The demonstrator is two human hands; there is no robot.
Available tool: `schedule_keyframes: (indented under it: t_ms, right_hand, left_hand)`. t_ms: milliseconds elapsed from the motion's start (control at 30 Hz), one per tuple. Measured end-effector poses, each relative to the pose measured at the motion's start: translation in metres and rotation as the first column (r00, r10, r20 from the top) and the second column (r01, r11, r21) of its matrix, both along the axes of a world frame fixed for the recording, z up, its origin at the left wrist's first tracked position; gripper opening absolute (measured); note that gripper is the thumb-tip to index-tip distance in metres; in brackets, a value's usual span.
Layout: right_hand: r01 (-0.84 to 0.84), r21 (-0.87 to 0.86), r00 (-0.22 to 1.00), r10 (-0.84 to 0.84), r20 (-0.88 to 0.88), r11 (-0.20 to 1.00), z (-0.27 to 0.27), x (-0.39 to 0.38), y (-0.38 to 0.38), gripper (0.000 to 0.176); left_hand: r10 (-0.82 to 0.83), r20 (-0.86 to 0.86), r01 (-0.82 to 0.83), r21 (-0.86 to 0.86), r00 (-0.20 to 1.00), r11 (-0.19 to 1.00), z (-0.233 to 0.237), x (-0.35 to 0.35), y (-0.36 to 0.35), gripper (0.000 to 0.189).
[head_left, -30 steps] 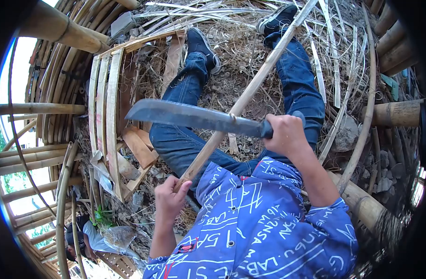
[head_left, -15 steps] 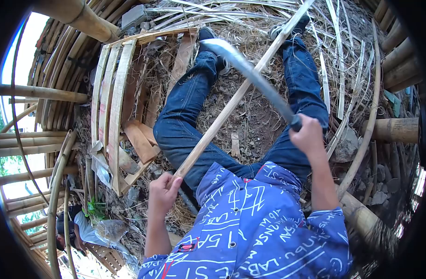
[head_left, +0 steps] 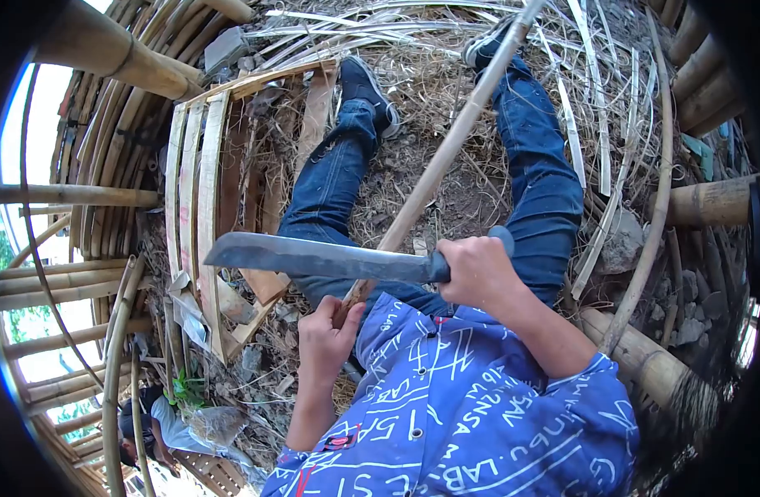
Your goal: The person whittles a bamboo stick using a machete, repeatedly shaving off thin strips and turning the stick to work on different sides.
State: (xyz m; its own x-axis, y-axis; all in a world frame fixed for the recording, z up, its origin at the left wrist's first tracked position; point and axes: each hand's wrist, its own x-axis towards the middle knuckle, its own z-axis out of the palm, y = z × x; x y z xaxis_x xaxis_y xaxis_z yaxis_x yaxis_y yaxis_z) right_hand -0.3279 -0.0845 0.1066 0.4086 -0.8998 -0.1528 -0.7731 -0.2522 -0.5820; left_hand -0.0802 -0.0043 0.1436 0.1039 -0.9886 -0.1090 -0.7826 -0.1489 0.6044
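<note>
The right hand (head_left: pixel 479 269)'s gripping a machete (head_left: pixel 314 257) across the pole (head_left: pixel 446 153) – left hand (head_left: pixel 326 340)'s clutching the pole's near end.

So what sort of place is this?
Probably an outdoor bamboo-working spot, perhaps under a rough shelter: thick bamboo poles at the sides, pale split strips strewn about, and bare dirt littered with shavings.
</note>
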Motion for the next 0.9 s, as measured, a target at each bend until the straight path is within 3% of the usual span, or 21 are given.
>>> schedule_keyframes:
  t_ms: [133, 233, 300, 333, 400, 467, 533, 667, 833, 900]
  right_hand:
    - [0.046, -0.013, 0.997, -0.047, -0.057, 0.999, 0.000, -0.020, -0.008, 0.023]
    - [0.328, -0.011, 0.933, -0.326, -0.150, 0.944, -0.014, -0.059, -0.034, 0.019]
    - [0.345, -0.055, 0.905, -0.348, -0.245, 0.937, -0.024, -0.077, -0.045, 0.016]
    - [0.341, -0.061, 0.907, -0.345, -0.242, 0.938, -0.031, -0.087, -0.050, 0.016]
    - [0.530, -0.097, 0.819, -0.538, -0.201, 0.843, -0.047, -0.108, -0.053, 0.018]
    - [0.599, -0.021, 0.786, -0.593, -0.177, 0.800, -0.057, -0.132, -0.056, 0.019]
    - [0.581, -0.068, 0.792, -0.583, -0.179, 0.811, -0.048, -0.129, -0.049, 0.018]
    - [0.538, 0.009, 0.843, -0.538, 0.002, 0.843, -0.042, -0.099, -0.029, 0.017]
    - [0.290, 0.138, 0.950, -0.303, 0.077, 0.947, -0.025, -0.040, 0.000, 0.025]
    - [0.175, 0.075, 0.973, -0.184, 0.137, 0.982, -0.016, -0.020, 0.010, 0.023]
  left_hand:
    - [0.000, 0.041, -0.002, 0.040, 0.999, 0.999, 0.006, 0.009, 0.001, 0.035]
    - [0.098, 0.029, -0.101, 0.111, 0.995, 0.989, 0.013, 0.028, 0.012, 0.035]
    - [0.105, 0.064, -0.113, 0.137, 0.992, 0.984, 0.017, 0.030, 0.019, 0.035]
    - [0.112, 0.098, -0.126, 0.155, 0.989, 0.980, 0.019, 0.032, 0.021, 0.034]
    - [0.115, 0.082, -0.125, 0.124, 0.990, 0.984, 0.016, 0.051, 0.032, 0.034]
    - [0.108, 0.093, -0.121, 0.148, 0.990, 0.982, 0.017, 0.059, 0.041, 0.033]
    - [0.097, 0.145, -0.116, 0.129, 0.985, 0.985, 0.013, 0.055, 0.043, 0.033]
    - [0.049, 0.069, -0.058, 0.134, 0.996, 0.989, -0.001, 0.049, 0.032, 0.036]
    - [0.042, -0.074, -0.033, 0.118, 0.996, 0.992, -0.017, 0.030, 0.018, 0.037]
    - [0.086, -0.155, -0.064, 0.141, 0.984, 0.988, -0.020, 0.023, 0.015, 0.038]
